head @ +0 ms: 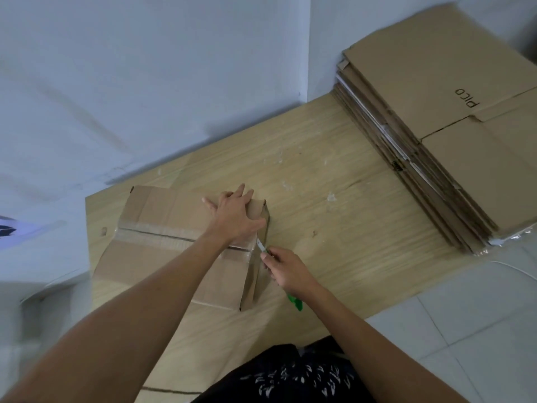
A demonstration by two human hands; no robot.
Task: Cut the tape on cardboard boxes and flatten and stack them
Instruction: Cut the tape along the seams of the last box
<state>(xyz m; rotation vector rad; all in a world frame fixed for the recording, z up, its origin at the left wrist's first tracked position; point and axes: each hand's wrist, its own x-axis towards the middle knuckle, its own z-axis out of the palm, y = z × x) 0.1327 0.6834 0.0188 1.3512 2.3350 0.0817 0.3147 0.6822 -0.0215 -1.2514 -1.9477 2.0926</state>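
We kneel on a wood-grain floor panel (319,170) in a pale-walled corner; the cardboard box (162,207) lies at its left, clear tape (162,238) along its seam; our left hand (235,216) presses flat on it, fingers spread; our right hand (287,271) grips a green cutter (295,303), blade at the tape's end; flattened boxes (436,126) are stacked well apart. We judge the box light, stiff yet hollow, likely to slide; best pinned beside the seam, clear of the blade.

left hand (232,216) pressing box (162,242), right hand (286,270) gripping cutter (263,248)
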